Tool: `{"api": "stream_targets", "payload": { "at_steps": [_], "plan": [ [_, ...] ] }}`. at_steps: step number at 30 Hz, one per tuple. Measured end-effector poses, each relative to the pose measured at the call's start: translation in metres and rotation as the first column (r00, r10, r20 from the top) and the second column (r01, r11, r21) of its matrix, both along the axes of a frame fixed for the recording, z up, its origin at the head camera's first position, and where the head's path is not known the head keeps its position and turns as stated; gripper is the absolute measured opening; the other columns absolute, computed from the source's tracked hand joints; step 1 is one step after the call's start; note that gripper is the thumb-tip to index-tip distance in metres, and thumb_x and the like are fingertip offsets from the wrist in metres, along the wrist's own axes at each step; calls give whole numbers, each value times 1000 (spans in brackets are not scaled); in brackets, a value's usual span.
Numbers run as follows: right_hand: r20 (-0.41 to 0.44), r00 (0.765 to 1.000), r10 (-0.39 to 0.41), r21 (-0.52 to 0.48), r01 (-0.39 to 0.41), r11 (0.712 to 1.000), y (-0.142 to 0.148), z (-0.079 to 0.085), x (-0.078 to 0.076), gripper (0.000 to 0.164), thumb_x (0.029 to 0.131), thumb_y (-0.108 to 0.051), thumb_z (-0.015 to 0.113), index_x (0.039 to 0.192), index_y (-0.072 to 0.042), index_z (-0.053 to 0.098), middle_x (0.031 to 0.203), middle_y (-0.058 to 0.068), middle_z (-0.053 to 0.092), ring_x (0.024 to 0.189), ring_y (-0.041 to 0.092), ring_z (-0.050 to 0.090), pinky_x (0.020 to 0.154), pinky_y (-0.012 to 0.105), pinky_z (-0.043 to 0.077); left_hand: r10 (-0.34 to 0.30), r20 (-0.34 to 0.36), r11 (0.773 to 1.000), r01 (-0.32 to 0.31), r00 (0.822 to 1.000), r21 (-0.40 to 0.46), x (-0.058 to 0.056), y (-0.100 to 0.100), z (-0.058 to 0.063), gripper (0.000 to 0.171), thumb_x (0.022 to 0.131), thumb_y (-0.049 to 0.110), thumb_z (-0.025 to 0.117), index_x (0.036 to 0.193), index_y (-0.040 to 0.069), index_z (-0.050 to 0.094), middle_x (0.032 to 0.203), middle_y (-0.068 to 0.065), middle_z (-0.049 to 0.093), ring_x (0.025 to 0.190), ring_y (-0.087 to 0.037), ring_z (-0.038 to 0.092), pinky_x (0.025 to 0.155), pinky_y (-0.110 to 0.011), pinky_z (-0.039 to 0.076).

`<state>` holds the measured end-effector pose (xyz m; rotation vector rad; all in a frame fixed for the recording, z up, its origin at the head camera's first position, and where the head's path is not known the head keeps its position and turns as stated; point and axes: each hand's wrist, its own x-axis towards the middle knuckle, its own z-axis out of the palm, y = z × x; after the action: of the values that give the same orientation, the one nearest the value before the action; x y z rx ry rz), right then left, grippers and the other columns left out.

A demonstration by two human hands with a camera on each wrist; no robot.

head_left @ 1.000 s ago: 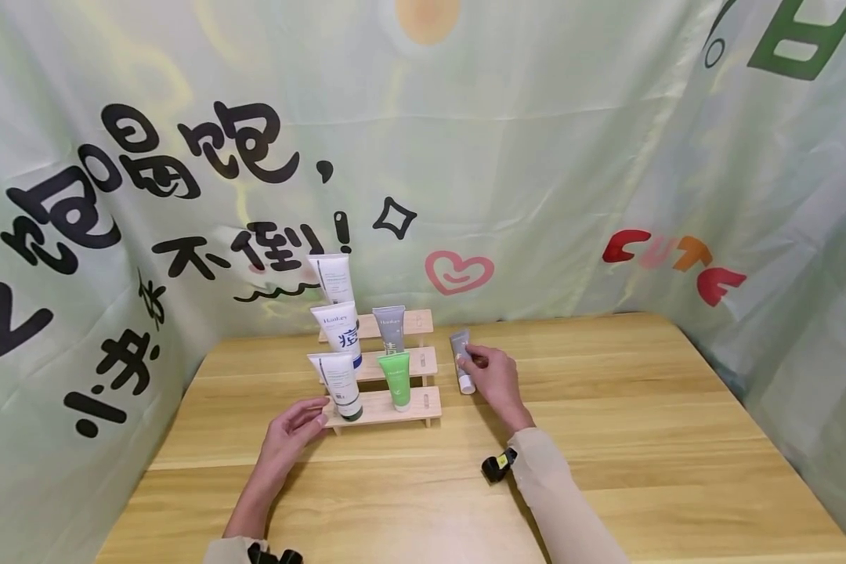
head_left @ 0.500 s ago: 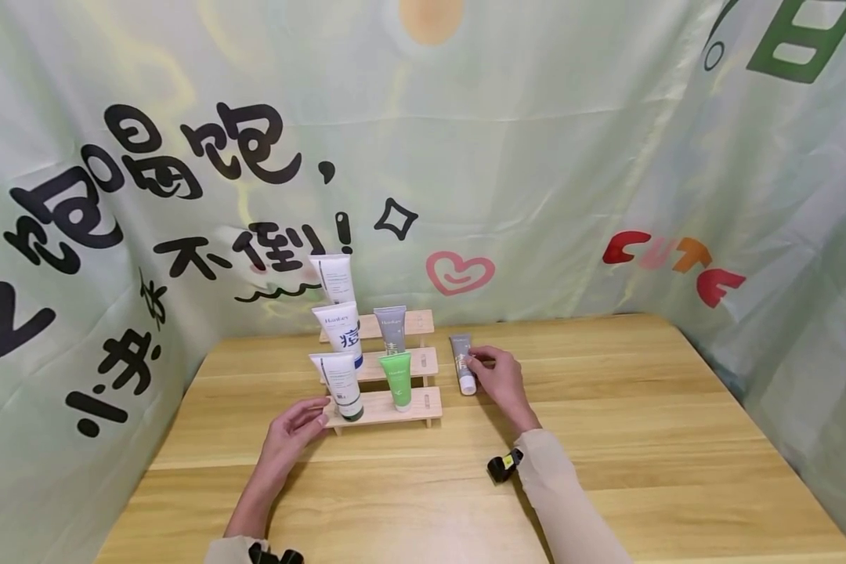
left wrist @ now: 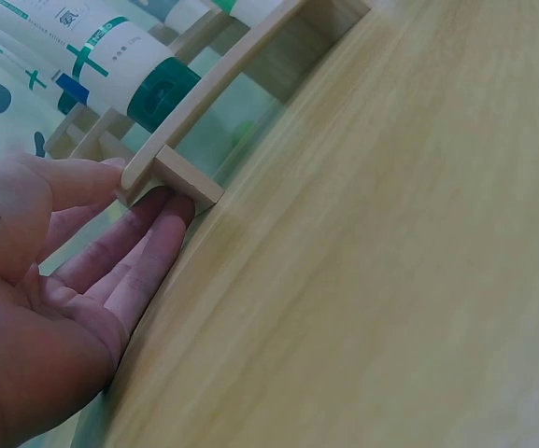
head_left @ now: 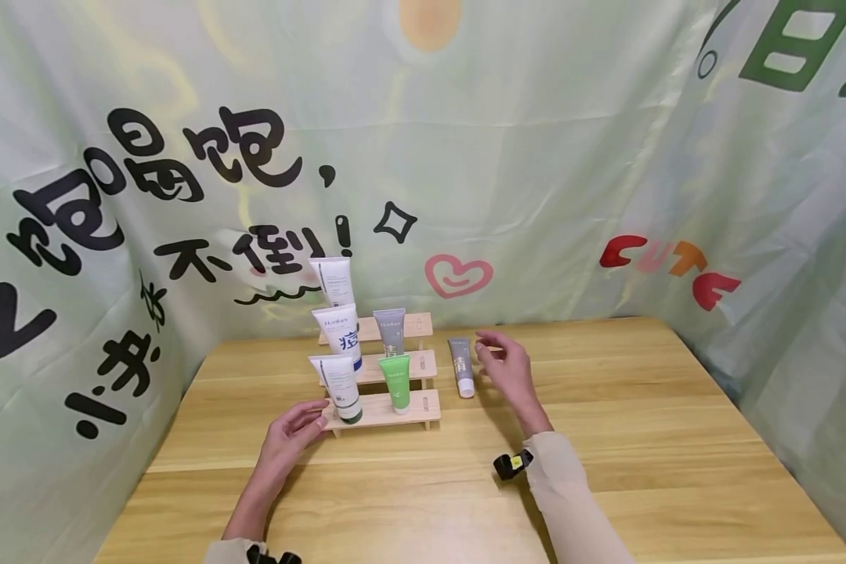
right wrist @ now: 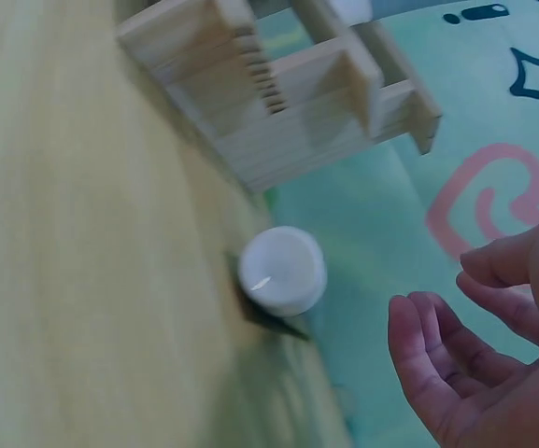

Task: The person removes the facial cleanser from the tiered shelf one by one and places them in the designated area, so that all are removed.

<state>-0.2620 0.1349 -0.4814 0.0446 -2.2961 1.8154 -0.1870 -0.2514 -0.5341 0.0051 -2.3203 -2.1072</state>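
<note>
In the head view a grey squeeze tube [head_left: 461, 366] lies on the table just right of the stand, its white cap [right wrist: 283, 269] toward me. Beside it, my right hand [head_left: 507, 372] is apart from the tube, fingers loosely bent and holding nothing. My left hand [head_left: 292, 435] rests against the left end of the three-step wooden stand [head_left: 384, 409]; its fingertips touch the lowest step and leg [left wrist: 187, 175]. White tubes [head_left: 338, 388] stand one per step on the left side. A green tube [head_left: 396, 384] and another grey tube [head_left: 390, 330] stand to their right.
The wooden table [head_left: 423, 486] runs back to a printed cloth backdrop [head_left: 536, 172], which also hangs along both sides. Black wrist cameras [head_left: 513, 464] sit at both cuffs.
My right hand has let go of the grey tube and drawn back to the right. The tube now lies straighter. My left hand has stayed at the stand.
</note>
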Motion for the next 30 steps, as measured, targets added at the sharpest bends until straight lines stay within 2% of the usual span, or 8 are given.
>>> {"api": "stream_targets", "payload": {
  "at_steps": [5,7,10,15,21,26,30],
  "plan": [
    [-44,997,70,-65,-72,995,-3,22,8,33,101,-3,63,133,4,62,124,30,63,107,49,62,70,24,63,8,14,1000,-8,1000,14,-1,0,0,38,98,8,70,133,-3,62,130,-21,64,105,-16,69,90,-32,62],
    [-63,994,93,-80,-98,992,-5,34,15,34,100,0,63,134,6,60,124,32,62,108,50,62,72,22,62,7,16,1000,-8,1000,16,0,0,1,38,98,8,70,133,-3,62,129,-21,64,105,-17,69,90,-32,62],
    [-97,989,109,-83,-117,990,-9,46,19,36,99,2,63,135,6,59,123,32,62,109,46,63,76,22,62,5,5,1000,-5,1000,9,0,0,1,39,98,9,70,134,-5,61,129,-22,64,105,-16,69,90,-32,62],
    [-149,981,123,-82,-136,987,-12,48,17,38,100,-4,66,137,0,60,126,27,64,113,34,63,88,22,59,-7,4,1000,7,1000,13,1,0,1,41,98,9,70,134,-6,60,132,-25,62,105,-15,68,91,-32,61],
    [-200,962,189,-70,-206,976,-21,70,22,42,100,-20,70,140,-13,58,130,15,65,116,25,62,100,34,57,-1,41,1000,0,999,27,1,0,2,40,98,8,70,135,-3,60,133,-24,62,106,-17,69,92,-32,61],
    [-255,934,251,-54,-273,960,-35,90,18,47,99,-15,72,142,-9,55,129,12,64,117,26,62,104,37,55,0,34,1000,0,999,24,0,-1,0,41,97,8,71,135,-3,60,133,-24,62,106,-17,69,91,-32,61],
    [-288,908,306,-55,-334,941,-49,107,13,51,98,-12,72,144,-7,52,129,20,63,118,31,62,106,40,53,-4,19,1000,4,1000,16,0,-1,0,40,97,8,70,135,-3,60,133,-25,62,105,-16,69,91,-32,61]
  ]
}}
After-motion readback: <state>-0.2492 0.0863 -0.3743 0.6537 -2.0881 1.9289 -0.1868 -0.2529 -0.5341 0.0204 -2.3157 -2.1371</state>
